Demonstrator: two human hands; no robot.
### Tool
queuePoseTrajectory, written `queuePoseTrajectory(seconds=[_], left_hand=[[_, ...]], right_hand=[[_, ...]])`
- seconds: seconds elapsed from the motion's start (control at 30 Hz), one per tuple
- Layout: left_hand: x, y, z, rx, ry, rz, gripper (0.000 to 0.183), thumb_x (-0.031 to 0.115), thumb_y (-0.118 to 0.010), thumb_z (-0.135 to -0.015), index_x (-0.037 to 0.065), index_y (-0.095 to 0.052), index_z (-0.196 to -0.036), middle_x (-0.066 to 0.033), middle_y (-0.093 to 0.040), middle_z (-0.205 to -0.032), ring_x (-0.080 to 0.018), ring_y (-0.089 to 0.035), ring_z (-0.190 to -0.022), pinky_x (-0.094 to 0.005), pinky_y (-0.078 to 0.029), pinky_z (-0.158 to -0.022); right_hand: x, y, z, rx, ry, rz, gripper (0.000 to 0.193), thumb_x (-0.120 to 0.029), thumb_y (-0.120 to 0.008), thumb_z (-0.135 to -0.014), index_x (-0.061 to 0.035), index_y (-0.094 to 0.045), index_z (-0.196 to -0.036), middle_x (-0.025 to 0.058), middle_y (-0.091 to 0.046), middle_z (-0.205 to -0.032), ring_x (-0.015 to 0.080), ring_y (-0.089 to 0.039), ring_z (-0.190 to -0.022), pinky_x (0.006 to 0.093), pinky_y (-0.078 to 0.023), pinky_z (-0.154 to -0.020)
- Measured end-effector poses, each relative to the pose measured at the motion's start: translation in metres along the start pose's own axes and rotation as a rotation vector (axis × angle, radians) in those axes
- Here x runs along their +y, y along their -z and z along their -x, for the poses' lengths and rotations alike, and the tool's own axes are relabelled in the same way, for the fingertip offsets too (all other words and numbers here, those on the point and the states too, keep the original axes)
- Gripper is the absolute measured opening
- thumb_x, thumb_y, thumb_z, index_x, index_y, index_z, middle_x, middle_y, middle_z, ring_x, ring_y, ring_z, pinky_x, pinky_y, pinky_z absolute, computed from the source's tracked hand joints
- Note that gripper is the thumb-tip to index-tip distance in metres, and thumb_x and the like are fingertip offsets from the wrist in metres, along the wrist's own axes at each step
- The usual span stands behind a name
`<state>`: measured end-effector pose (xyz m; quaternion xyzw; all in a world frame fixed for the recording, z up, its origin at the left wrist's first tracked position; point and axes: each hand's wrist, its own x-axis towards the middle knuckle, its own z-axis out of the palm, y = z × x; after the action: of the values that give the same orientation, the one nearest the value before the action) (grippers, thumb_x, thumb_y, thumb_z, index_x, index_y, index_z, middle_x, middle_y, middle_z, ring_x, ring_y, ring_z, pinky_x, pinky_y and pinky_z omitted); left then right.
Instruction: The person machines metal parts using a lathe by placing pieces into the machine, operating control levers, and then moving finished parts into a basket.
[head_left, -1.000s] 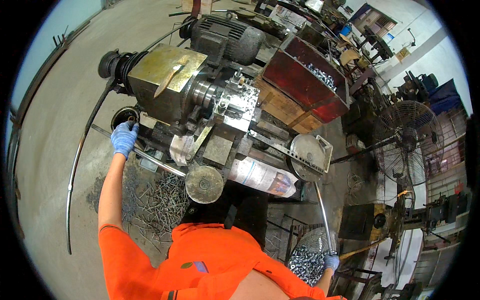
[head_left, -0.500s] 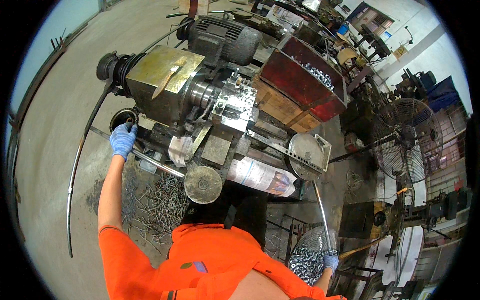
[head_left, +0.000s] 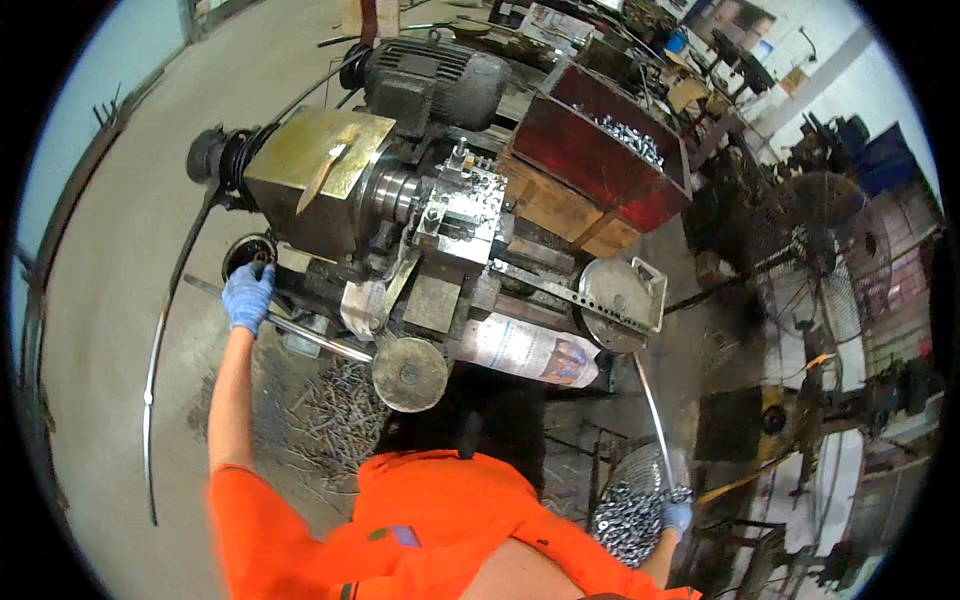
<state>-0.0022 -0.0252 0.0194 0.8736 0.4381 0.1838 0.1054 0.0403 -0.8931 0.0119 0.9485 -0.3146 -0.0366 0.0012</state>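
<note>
My left hand [head_left: 248, 297], in a blue knitted glove, is at the near rim of a dark round cup [head_left: 240, 250] at the machine's left end. Its fingers are curled at the rim; what they hold, if anything, is hidden. A bright steel bar [head_left: 325, 340] runs beneath this hand. My right hand [head_left: 677, 515], also gloved, is at the right side of a wire basket [head_left: 650, 465] filled with small shiny metal fittings [head_left: 622, 522]. Fittings show at its closed fingertips. The lower end of a slim steel lever [head_left: 652, 405] meets the basket beside these fingers.
Before me stands a small lathe-like machine [head_left: 462, 215] with a motor [head_left: 437, 82] behind it. A red metal bin [head_left: 590, 150] of fittings rests on a wooden crate [head_left: 570, 205]. Metal shavings [head_left: 335, 410] litter the floor. A large fan [head_left: 815, 250] stands right.
The view has shifted slightly. My right hand stays at the basket, with fittings now showing at its fingertips. My left hand remains by the cup.
</note>
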Motion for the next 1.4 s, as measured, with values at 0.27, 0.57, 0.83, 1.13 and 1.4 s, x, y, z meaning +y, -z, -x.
queuePoseTrajectory(seconds=[0.27,0.57,0.83,1.13,1.4], left_hand=[[-0.013,-0.015,-0.01,-0.009,-0.008,0.052,0.03,0.037,-0.06,-0.081,0.012,-0.069,-0.094,-0.0112,-0.067,-0.087,-0.0285,-0.065,-0.08,-0.0376,-0.05,-0.071],[0.0,-0.006,-0.009,-0.078,-0.001,0.064,0.033,0.038,-0.059,-0.082,0.01,-0.068,-0.097,-0.0126,-0.067,-0.092,-0.0298,-0.064,-0.084,-0.0373,-0.049,-0.074],[-0.015,-0.014,-0.011,-0.071,-0.01,0.063,0.034,0.038,-0.06,-0.081,0.01,-0.068,-0.099,-0.0135,-0.066,-0.095,-0.0296,-0.064,-0.087,-0.0367,-0.048,-0.076],[-0.016,-0.018,-0.012,-0.094,0.043,0.131,0.033,0.035,-0.061,-0.081,0.008,-0.068,-0.099,-0.013,-0.067,-0.092,-0.0266,-0.066,-0.083,-0.0354,-0.049,-0.075],[-0.021,-0.023,-0.015,-0.047,0.029,0.097,0.032,0.035,-0.062,-0.081,0.008,-0.069,-0.097,-0.013,-0.067,-0.092,-0.0265,-0.066,-0.083,-0.0353,-0.049,-0.075]], right_hand=[[0.026,-0.032,-0.02,0.048,0.002,0.079,0.05,-0.031,-0.059,-0.074,-0.008,-0.055,-0.118,0.02,-0.056,-0.116,0.0382,-0.053,-0.106,0.0426,-0.044,-0.089],[-0.004,0.004,0.004,-0.136,-0.218,0.087,0.052,-0.031,-0.065,-0.069,-0.0037,-0.057,-0.112,0.0224,-0.057,-0.111,0.0363,-0.056,-0.104,0.0407,-0.044,-0.091],[0.022,-0.026,-0.007,0.002,-0.117,0.046,0.041,-0.033,-0.065,-0.069,0.0017,-0.064,-0.089,0.027,-0.062,-0.091,0.0409,-0.06,-0.088,0.0457,-0.047,-0.079],[-0.006,0.005,0.012,-0.089,-0.095,0.082,0.055,-0.048,-0.062,-0.072,0.0014,-0.064,-0.097,0.0282,-0.06,-0.102,0.0395,-0.057,-0.1,0.0452,-0.045,-0.088],[0.028,-0.037,-0.007,0.012,-0.162,0.108,0.042,-0.04,-0.062,-0.073,0.0009,-0.064,-0.084,0.0269,-0.062,-0.088,0.0414,-0.06,-0.086,0.046,-0.048,-0.075]])
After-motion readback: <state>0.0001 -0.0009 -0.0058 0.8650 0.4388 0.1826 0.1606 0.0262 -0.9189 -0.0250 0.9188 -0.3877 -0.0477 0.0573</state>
